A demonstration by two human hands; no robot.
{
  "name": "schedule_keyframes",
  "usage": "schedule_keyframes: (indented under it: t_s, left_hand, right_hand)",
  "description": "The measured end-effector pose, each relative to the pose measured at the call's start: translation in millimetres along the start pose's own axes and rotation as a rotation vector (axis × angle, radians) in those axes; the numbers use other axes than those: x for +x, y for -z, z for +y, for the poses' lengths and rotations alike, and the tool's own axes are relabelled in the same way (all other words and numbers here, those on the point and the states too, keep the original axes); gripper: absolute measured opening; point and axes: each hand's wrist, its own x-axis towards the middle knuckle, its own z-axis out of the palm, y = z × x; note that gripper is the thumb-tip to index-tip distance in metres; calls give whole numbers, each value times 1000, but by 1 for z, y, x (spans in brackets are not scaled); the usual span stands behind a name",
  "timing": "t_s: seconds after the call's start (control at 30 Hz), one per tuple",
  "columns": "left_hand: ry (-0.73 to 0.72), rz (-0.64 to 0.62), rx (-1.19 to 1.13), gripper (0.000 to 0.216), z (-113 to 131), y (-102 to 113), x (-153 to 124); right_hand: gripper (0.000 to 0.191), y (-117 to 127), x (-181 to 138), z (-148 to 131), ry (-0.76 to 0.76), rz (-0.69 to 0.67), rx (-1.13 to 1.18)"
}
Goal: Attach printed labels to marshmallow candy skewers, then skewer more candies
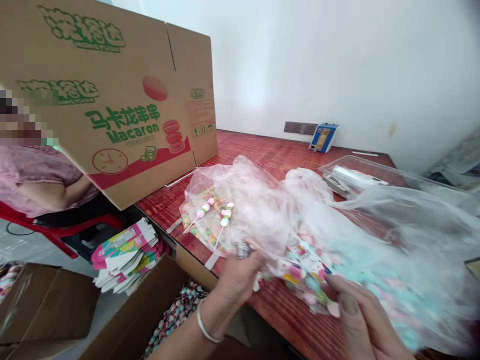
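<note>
My left hand (pixel 236 277) is closed round the gathered edge of a clear plastic bag (pixel 240 205) that holds pastel candy skewers (pixel 225 215). My right hand (pixel 356 310) pinches a small colourful printed packet (pixel 303 267) lying on the red wooden table (pixel 262 150). A silver bangle sits on my left wrist. Another large clear bag (pixel 393 250) with pale blue and pink sweets lies to the right, partly under my right hand.
A big "Macaron" cardboard box (pixel 112 100) stands at the table's left end. Flat printed cartons (pixel 123 252) are stacked below it, beside open brown boxes (pixel 48 305). A clear tray (pixel 360 177) and a blue device (pixel 323 137) sit at the back. Another person in pink sits at the left.
</note>
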Motion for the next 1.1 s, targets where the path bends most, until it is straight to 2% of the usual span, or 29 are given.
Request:
schedule_keyframes:
  t_s: [0.07,0.13,0.17,0.2,0.23,0.27,0.33,0.4,0.47,0.57,0.67,0.77,0.87,0.93,1.03,1.1]
  left_hand:
    - [-136,44,-19,45,39,37,5]
    - [-245,89,-26,45,72,70,3]
    - [-294,115,-26,45,86,85,1]
    - [-335,144,-23,43,98,97,-2]
    - [-365,174,-21,43,107,108,-6]
    - [-384,207,-20,42,115,117,-9]
    - [-400,285,-25,42,124,131,-14]
    - [-398,356,-30,42,129,143,-17]
    - [-392,396,-33,42,130,153,-18]
    - [-364,398,-40,43,132,164,-16]
    - [-354,425,-81,42,132,171,-8]
    - [-341,497,-153,43,128,171,6]
    - [-260,465,-240,41,118,163,22]
    - [-194,400,-290,39,108,153,32]
    - [-103,313,-328,38,86,132,44]
    - [-37,241,-337,39,69,115,48]
  right_hand:
    - [23,-37,16,-22,-28,-213,57]
    - [24,-89,25,-40,-97,-481,233]
    - [24,-119,27,-47,-208,-606,334]
    - [20,-151,27,-53,-393,-716,443]
    - [14,-182,25,-57,-639,-804,541]
    - [16,-212,22,-59,-749,-853,566]
    - [24,-265,15,-60,-906,-902,601]
    - [27,-302,8,-58,-1041,-916,649]
    - [27,-325,1,-58,-1122,-856,734]
    - [26,-340,-6,-60,-1147,-704,872]
    - [30,-336,-10,-63,-1113,-630,945]
    - [33,-306,-11,-62,-1028,-637,967]
    - [38,-245,-7,-51,-858,-656,904]
    - [40,-193,1,-38,-566,-639,628]
    - [35,-113,12,-15,-222,-558,239]
    - [31,-67,14,-4,-37,-510,74]
